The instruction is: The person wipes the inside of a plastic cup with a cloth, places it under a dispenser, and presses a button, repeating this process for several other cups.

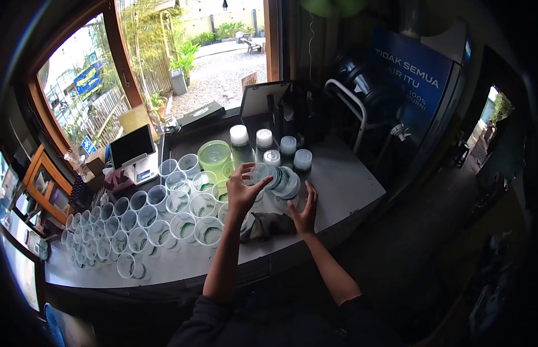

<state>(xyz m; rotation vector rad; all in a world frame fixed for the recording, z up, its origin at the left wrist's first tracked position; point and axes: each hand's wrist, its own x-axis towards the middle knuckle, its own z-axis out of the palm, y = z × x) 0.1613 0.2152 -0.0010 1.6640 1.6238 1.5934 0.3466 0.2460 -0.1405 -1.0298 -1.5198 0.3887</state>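
Two bare hands are visible in the head view, both above a grey counter (338, 185). The left hand (241, 194) grips a clear plastic cup (259, 173) between thumb and fingers, tilted, above the counter and right of the rows of cups. Further clear cups (287, 184) with green print lie just to its right; overlap prevents confirming whether the held cup is nested with them. The right hand (304, 216) is spread wide, thumb and fingers well apart, beside those cups; contact cannot be confirmed, and no object is seen in its grasp.

Many clear cups (179, 202) stand upright in rows along the counter, from its left end up to the left forearm. One cup (126, 265) stands at the front edge of the rows. Behind them is a translucent green bucket (214, 154). Five white-topped stacks (239, 135) stand to the right of the bucket. A dark cloth (270, 226) lies between the forearms, near the counter's front edge.
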